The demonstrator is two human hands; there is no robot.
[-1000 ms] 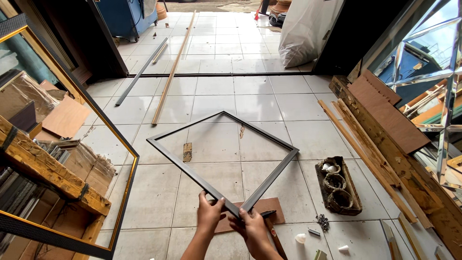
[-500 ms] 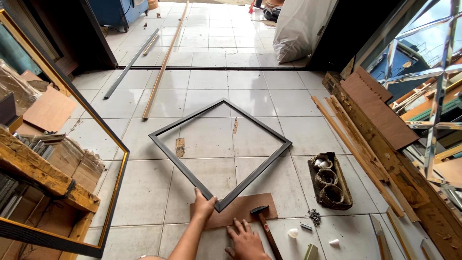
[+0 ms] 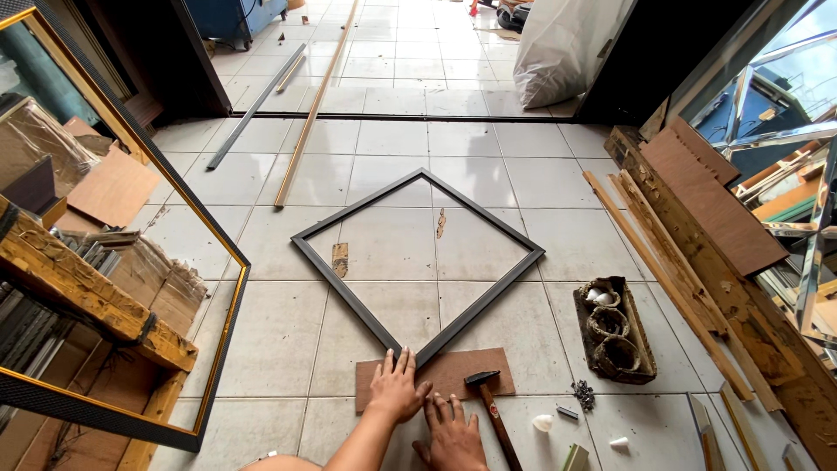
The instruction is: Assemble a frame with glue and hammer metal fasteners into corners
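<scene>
Both hands now lie flat, fingers spread, gripping nothing: left hand [image 3: 397, 388] on board [image 3: 462, 371] at frame [image 3: 418, 262] corner, right hand [image 3: 453, 432] w/ hammer [image 3: 490, 403] just beside, on floor [image 3: 261, 349].

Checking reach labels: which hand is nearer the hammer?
Right. The right hand lies flat beside the hammer, just left of its handle; the left hand rests farther left by the frame corner.
</scene>
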